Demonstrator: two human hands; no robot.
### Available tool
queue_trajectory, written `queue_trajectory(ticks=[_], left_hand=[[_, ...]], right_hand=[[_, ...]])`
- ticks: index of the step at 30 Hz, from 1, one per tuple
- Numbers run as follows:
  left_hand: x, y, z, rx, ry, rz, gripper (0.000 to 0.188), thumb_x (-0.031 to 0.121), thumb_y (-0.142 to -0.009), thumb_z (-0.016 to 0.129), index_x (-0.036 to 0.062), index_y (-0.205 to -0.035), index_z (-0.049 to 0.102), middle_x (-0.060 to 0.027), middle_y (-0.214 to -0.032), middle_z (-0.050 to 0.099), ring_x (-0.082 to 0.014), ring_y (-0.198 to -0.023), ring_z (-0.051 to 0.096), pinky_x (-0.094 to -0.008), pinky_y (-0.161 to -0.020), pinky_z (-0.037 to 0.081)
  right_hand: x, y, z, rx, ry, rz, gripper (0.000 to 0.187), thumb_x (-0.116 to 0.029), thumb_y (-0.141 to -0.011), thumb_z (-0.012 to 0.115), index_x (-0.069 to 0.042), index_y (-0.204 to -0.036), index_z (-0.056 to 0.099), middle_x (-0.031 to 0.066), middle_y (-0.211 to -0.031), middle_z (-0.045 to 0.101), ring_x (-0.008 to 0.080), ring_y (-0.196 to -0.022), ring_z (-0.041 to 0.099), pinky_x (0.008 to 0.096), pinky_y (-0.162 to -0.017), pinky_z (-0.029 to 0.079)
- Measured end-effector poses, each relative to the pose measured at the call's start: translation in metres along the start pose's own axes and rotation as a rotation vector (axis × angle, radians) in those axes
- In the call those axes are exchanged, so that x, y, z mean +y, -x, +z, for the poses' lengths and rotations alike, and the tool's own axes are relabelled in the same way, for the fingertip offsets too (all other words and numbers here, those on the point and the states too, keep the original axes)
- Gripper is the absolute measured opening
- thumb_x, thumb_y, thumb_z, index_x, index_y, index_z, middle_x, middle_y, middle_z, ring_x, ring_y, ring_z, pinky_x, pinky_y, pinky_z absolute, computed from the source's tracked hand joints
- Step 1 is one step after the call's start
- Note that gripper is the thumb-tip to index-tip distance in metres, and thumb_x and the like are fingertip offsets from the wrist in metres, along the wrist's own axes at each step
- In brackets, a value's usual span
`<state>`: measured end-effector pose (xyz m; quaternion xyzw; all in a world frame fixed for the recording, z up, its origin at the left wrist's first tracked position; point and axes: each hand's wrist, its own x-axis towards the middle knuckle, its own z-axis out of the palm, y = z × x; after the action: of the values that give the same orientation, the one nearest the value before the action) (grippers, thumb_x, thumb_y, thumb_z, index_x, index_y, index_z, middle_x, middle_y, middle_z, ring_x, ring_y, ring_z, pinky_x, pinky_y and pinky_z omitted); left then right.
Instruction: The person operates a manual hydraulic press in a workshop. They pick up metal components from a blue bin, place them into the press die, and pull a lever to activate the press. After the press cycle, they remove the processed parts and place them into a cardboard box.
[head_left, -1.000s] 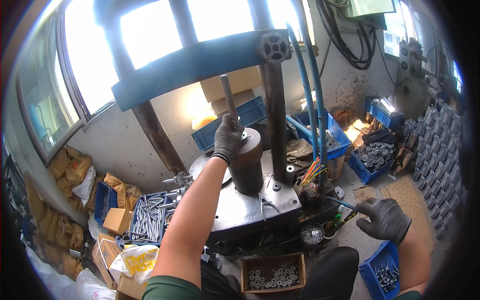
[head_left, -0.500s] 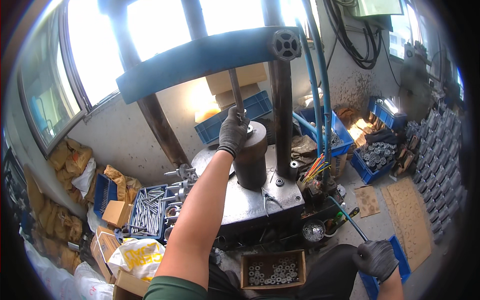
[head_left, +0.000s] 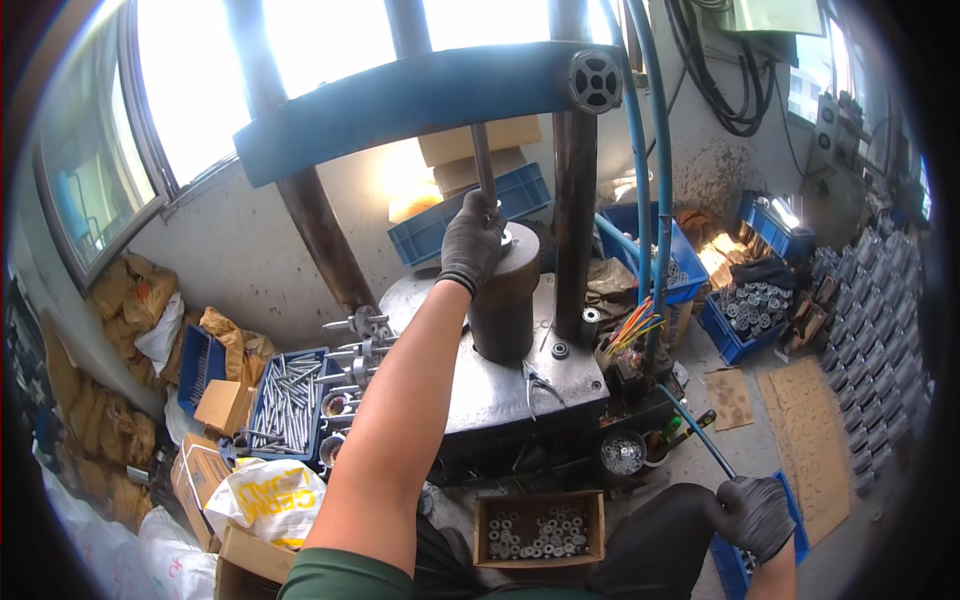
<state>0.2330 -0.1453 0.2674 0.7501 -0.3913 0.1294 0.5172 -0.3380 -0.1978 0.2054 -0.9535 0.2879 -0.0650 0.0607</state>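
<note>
My left hand (head_left: pixel 472 242), in a grey glove, is closed around the lower part of an upright metal rod (head_left: pixel 483 160). That rod reaches up to the blue crossbeam (head_left: pixel 420 98) of a press. Under and beside the hand stands a thick dark steel cylinder (head_left: pixel 503 320) with a ring-shaped metal piece (head_left: pixel 507 238) on top, partly covered by the fingers. Down at the right, my gloved right hand (head_left: pixel 757 518) is wrapped round the end of a long lever (head_left: pixel 697 433). Pliers (head_left: pixel 541 388) and a small ring (head_left: pixel 560 350) lie on the steel press table (head_left: pixel 475 398).
Shafts fill a blue crate (head_left: pixel 262 425) at left, near assembled shaft parts (head_left: pixel 355 365). A carton (head_left: pixel 540 562) of small rings sits below the table. Blue hoses (head_left: pixel 660 180) rise beside the right column (head_left: pixel 574 220). Stacked metal parts (head_left: pixel 875 340) line the right side.
The view has shifted slightly, and the press sits a little higher in it. Both hands keep their holds; the lever shows no clear movement.
</note>
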Motion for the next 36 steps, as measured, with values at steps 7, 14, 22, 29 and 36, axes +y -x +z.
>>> queue_trajectory(ticks=[7,14,22,29,36], left_hand=[[0.003,0.000,-0.002,-0.017,-0.049,0.000,0.027,0.017,-0.104,0.070,0.0118,-0.127,0.057,-0.0108,-0.103,0.072,-0.0235,-0.095,0.071,-0.0382,-0.090,0.058],[0.009,0.001,0.000,-0.015,-0.031,-0.026,0.033,0.027,-0.098,0.073,0.0112,-0.123,0.059,-0.0163,-0.102,0.076,-0.0379,-0.098,0.074,-0.0470,-0.090,0.057],[0.000,-0.003,-0.001,0.018,0.215,-0.134,0.031,0.023,-0.099,0.071,0.0070,-0.123,0.059,-0.0173,-0.103,0.077,-0.0300,-0.096,0.076,-0.0414,-0.086,0.059],[-0.017,-0.007,0.003,0.030,0.473,-0.069,0.022,0.014,-0.101,0.053,0.0048,-0.119,0.063,-0.0131,-0.095,0.073,-0.0207,-0.083,0.069,-0.0368,-0.078,0.057],[-0.013,-0.009,-0.009,-0.097,0.530,-0.119,0.026,0.015,-0.101,0.052,0.0062,-0.120,0.068,-0.0016,-0.093,0.062,-0.0108,-0.081,0.058,-0.0267,-0.077,0.054]], right_hand=[[-0.006,-0.008,-0.016,-0.025,-0.088,0.002,0.024,-0.029,-0.083,0.076,-0.006,-0.084,0.075,0.0181,-0.080,0.071,0.0388,-0.078,0.071,0.0484,-0.071,0.056],[-0.001,-0.127,-0.064,0.754,-0.079,-0.406,0.021,0.002,-0.090,0.070,-0.002,-0.110,0.066,0.0223,-0.100,0.070,0.0420,-0.087,0.070,0.0484,-0.076,0.055],[0.014,-0.212,-0.085,0.770,-0.133,-0.271,0.024,-0.004,-0.097,0.066,-0.002,-0.120,0.070,0.0232,-0.105,0.074,0.0401,-0.091,0.074,0.0457,-0.080,0.059],[0.024,-0.064,-0.056,0.052,-0.073,-0.279,0.026,-0.008,-0.081,0.072,-0.006,-0.107,0.074,0.0179,-0.094,0.075,0.0412,-0.083,0.073,0.0488,-0.075,0.060],[0.025,0.004,0.011,-0.131,-0.029,-0.191,0.017,-0.026,-0.082,0.072,-0.008,-0.085,0.071,0.0162,-0.077,0.070,0.0392,-0.075,0.072,0.0495,-0.066,0.057]])
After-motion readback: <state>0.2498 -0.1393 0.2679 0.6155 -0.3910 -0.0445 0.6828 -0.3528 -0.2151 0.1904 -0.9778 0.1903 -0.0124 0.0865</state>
